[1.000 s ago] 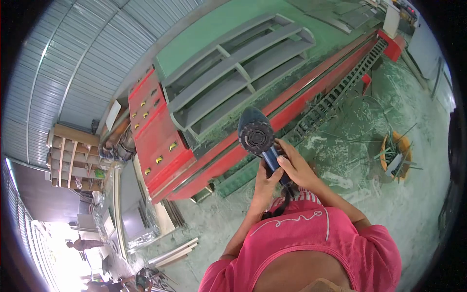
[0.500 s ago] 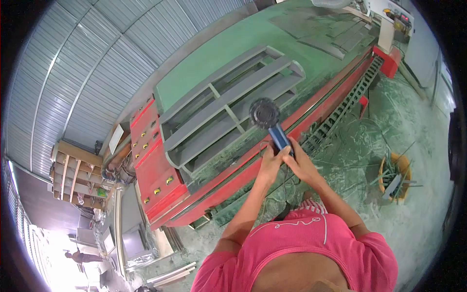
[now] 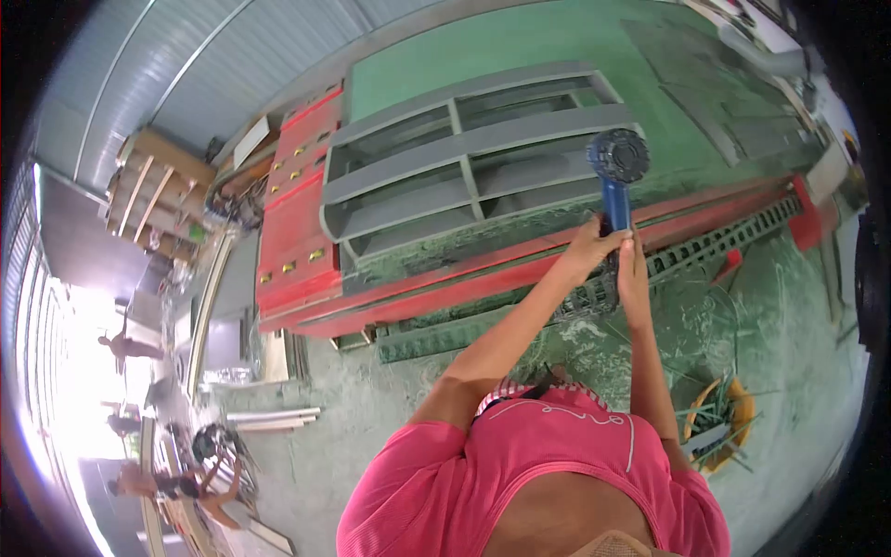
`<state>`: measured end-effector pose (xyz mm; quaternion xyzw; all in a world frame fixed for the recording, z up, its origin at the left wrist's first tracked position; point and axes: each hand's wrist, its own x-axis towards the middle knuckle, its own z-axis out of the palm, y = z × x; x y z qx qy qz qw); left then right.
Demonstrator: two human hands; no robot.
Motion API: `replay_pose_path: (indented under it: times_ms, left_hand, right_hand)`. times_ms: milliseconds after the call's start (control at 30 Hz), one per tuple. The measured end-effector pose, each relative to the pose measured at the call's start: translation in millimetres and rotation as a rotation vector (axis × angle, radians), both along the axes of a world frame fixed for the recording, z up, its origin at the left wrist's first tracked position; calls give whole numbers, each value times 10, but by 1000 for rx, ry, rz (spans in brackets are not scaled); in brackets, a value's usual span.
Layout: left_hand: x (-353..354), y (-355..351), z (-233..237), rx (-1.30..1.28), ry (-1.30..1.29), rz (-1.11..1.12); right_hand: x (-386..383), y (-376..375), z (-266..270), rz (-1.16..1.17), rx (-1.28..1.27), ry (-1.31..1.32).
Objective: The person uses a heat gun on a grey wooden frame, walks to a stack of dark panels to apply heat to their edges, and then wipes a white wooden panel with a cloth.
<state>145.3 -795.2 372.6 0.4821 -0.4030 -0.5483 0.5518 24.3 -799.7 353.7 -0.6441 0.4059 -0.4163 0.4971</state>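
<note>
Both my hands are wrapped around the handle of a blue handheld power tool with a round, dark, ridged head (image 3: 619,158). My left hand (image 3: 590,251) is closed on the handle from the left. On its right side, my right hand (image 3: 632,265) is closed around the lower part. The tool's head overlaps the right end of a grey shelf unit (image 3: 464,144) in this view. That unit lies on the green, dusty bed of a large machine (image 3: 520,51), its open compartments facing up.
A red machine rail (image 3: 445,295) runs along the near side, with a black cable chain (image 3: 724,237) beside it. A yellow basket (image 3: 742,413) of offcuts stands on the floor at right. Two people, one person (image 3: 130,347) farther off, are at left among boards.
The view has turned, so the machine and shelf unit sit differently in it. Both hands and the tool have shifted right and up in view, toward the shelf unit's right end.
</note>
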Motion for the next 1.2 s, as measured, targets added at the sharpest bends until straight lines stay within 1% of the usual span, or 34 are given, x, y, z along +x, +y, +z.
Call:
replay_pose_path:
  times_ms: [33,133,167,233,267,300,333,433,533,633,667,733,867,1000,1100,1167,1200]
  left_hand:
    - [-5,18,24,33,-11,-4]
    - [57,52,-21,70,-10,33]
    - [82,47,-121,60,48,30]
    - [137,62,-245,44,66,60]
    - [190,129,-196,30,82,62]
    - [246,200,-148,74,20,80]
    - [278,272,-90,76,22,108]
    - [493,536,26,89,64,197]
    - [728,695,64,26,42,267]
    - [1012,895,184,35,22,314]
    - [1089,951,191,32,24,314]
    - [1252,1038,163,-41,72,393]
    - [1535,1207,90,-30,40,426]
    - [1721,1428,43,-71,85,436]
    - [1870,1654,77,-57,66,448]
    - [1988,1801,90,-30,-28,504]
    - [2051,1874,81,-26,-30,517]
  right_hand:
    - [22,23,49,-18,26,24]
    - [72,4,-63,16,50,54]
    - [89,9,-99,31,47,56]
    - [162,34,-120,67,58,64]
    - [209,74,-101,73,71,70]
    - [247,129,-66,85,85,82]
    - [300,199,-5,113,87,84]
    - [547,379,54,88,67,94]
    - [819,506,156,168,71,75]
    - [1121,638,218,187,83,91]
    - [1219,674,220,188,92,99]
    - [1403,748,205,215,75,74]
    - [1717,899,247,284,25,47]
    - [1910,1103,166,294,5,60]
    - [2072,1275,143,323,2,47]
    - [2219,1377,136,358,17,30]
    - [2302,1427,123,389,-5,11]
